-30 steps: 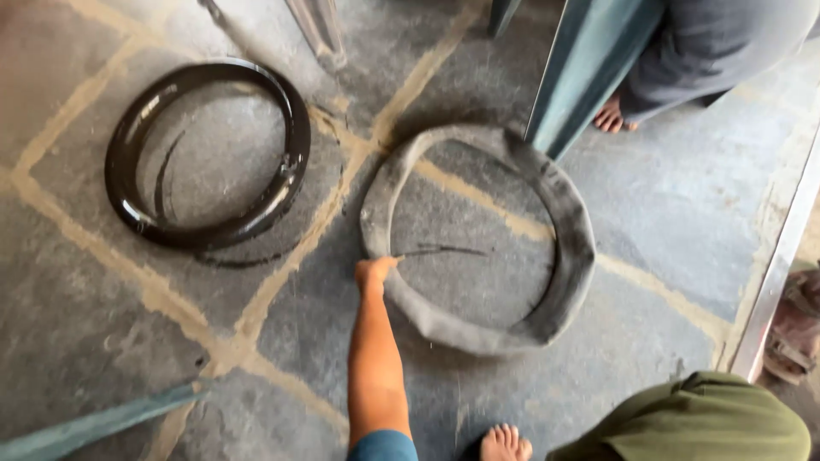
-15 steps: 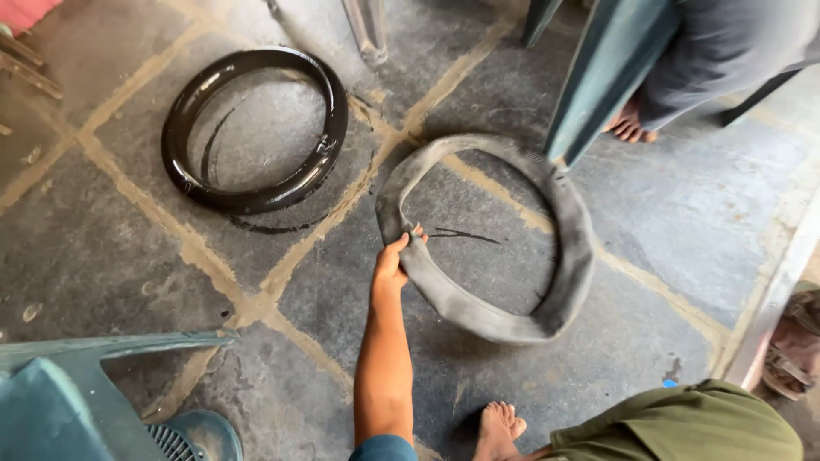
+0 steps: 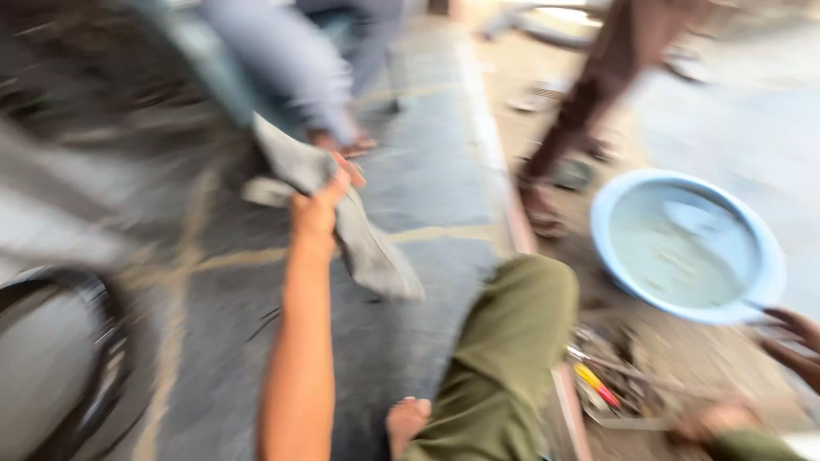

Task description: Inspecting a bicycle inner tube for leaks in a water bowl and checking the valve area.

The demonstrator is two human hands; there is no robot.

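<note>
The view is heavily blurred. My left hand (image 3: 320, 209) is stretched forward and shut on a limp grey rubber inner tube (image 3: 367, 248), which hangs folded above the stone floor. At the far right edge my right hand (image 3: 793, 343) sits by the rim of a light blue basin (image 3: 773, 282) holding greyish water. Blur hides whether that hand grips anything. My knee in olive trousers (image 3: 512, 341) and my bare foot (image 3: 408, 423) are between the two hands.
A black tyre (image 3: 107, 376) lies at the lower left. Loose tools (image 3: 598, 386), one with a yellow and red handle, lie beside my knee. Another person's legs in grey (image 3: 282, 60) stand just beyond the tube, and a second person's legs (image 3: 598, 94) stand near the basin.
My left hand has lifted the grey tube off the floor, where it lay as a ring. The view has swung right, bringing the blue basin and tools into sight.
</note>
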